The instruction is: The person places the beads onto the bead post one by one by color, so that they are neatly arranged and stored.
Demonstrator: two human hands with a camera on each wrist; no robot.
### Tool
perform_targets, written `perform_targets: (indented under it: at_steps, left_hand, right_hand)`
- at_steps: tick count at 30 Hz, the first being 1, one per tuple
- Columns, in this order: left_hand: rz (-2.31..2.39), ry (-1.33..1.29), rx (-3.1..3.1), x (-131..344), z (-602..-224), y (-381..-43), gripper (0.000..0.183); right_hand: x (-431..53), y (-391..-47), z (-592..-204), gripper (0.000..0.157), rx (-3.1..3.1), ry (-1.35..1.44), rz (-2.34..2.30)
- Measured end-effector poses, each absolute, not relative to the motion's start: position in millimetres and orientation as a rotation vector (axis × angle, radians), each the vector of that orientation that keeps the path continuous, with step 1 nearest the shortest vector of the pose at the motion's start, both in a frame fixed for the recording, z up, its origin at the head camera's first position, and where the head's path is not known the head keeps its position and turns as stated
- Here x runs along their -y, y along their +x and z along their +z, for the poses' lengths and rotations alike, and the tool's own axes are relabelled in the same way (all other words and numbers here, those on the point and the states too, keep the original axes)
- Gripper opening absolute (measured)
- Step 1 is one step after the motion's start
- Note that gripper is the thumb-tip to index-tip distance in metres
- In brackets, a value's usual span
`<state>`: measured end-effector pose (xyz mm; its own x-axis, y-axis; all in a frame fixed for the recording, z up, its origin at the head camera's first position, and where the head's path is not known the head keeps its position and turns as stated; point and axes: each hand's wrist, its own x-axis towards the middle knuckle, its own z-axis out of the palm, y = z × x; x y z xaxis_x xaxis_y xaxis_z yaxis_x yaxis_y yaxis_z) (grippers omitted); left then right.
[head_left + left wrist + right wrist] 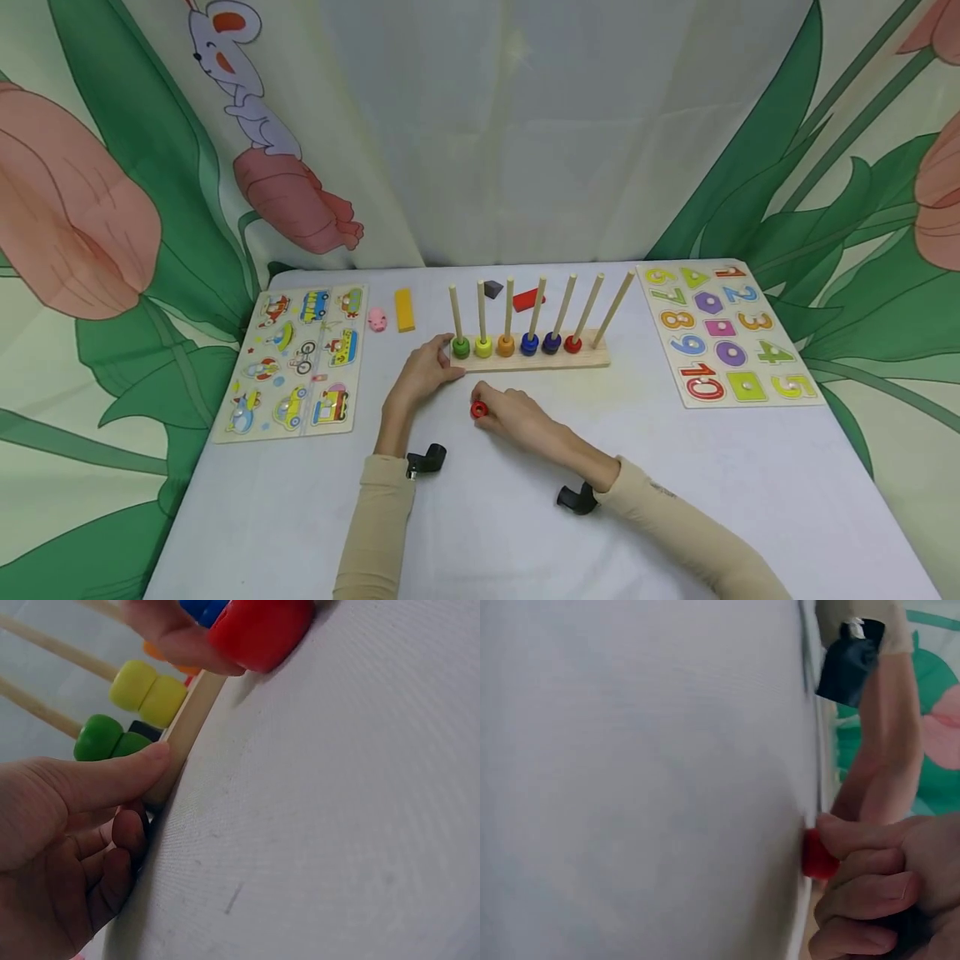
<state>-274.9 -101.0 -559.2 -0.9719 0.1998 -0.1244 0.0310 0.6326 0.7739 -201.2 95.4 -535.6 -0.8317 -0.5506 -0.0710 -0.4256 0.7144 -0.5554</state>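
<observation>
A wooden peg rack [540,360] with several upright pegs lies across the middle of the table. Along it sit green [461,347], yellow [483,346], orange [506,345], blue [529,344], dark purple [552,342] and red beads [573,343], and its rightmost peg [613,309] is bare. My left hand [422,372] grips the rack's left end, thumb on the front edge by the green bead [101,739]. In front of the rack, my right hand [519,417] pinches a loose red bead [478,409] low over the cloth. The right wrist view partly hides this bead [819,855] behind fingers.
A vehicle puzzle board [292,362] lies left, a number and shape board [731,337] right. Near the rack are a pink pig figure [377,319], a yellow block [404,310], a dark grey block [492,289] and a red block [528,300]. A printed curtain [540,167] hangs behind.
</observation>
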Motion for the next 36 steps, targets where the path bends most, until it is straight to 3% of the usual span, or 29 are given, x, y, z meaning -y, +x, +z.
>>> perform_targets:
  at_steps: [4, 8, 16, 26, 36]
  left_hand:
    - [1.268, 0.194, -2.659, 101.0, -558.2, -274.6, 0.071]
    - [1.254, 0.169, -2.659, 100.7, -559.1, -274.9, 0.071]
    - [1.267, 0.168, -2.653, 101.9, -559.0, -276.1, 0.071]
    - [1.269, 0.171, -2.652, 102.0, -559.1, -276.5, 0.070]
    - [1.264, 0.172, -2.641, 101.4, -558.9, -276.0, 0.070]
  right_hand:
    - [-97.2, -198.2, -516.5, 0.026, -2.830, -0.825, -0.768]
    - [-117.7, -198.9, -464.9, 0.032, -3.019, -0.764, -0.865]
    - [-182.1, -210.8, -369.4, 0.041, -3.450, -0.402, -1.026]
    - [-197.4, -231.5, -379.8, 0.043, -3.396, -0.117, -0.873]
    - [-197.8, -232.8, -388.9, 0.043, -3.342, -0.099, -0.872]
